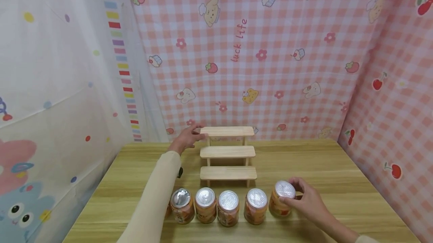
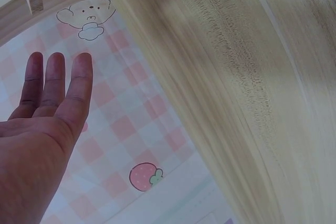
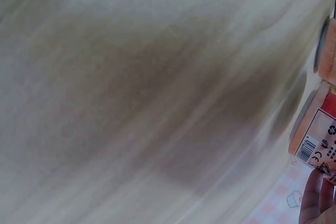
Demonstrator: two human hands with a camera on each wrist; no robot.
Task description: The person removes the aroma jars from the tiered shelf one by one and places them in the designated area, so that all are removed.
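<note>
My right hand [image 1: 306,199] grips the rightmost can [image 1: 280,201], thumb at its near side and fingers round the back. This can has a silver lid and an orange label; a barcode shows in the right wrist view, where fingers [image 3: 312,195] lie against its side. Other such cans [image 1: 256,207] stand in a row to its left, the leftmost mostly hidden by the left sleeve. Behind the row is a three-tier wooden stand [image 1: 228,173]. My left hand [image 1: 187,137] is at the left end of its top tier, fingers [image 2: 79,85] extended.
Both stand and cans are on a wood-grain table [image 1: 304,164]. A pink checked cloth [image 1: 270,73] hangs behind, with a white patterned cloth [image 1: 67,96] at the left. A small dark object [image 1: 180,172] peeks out beside the left sleeve.
</note>
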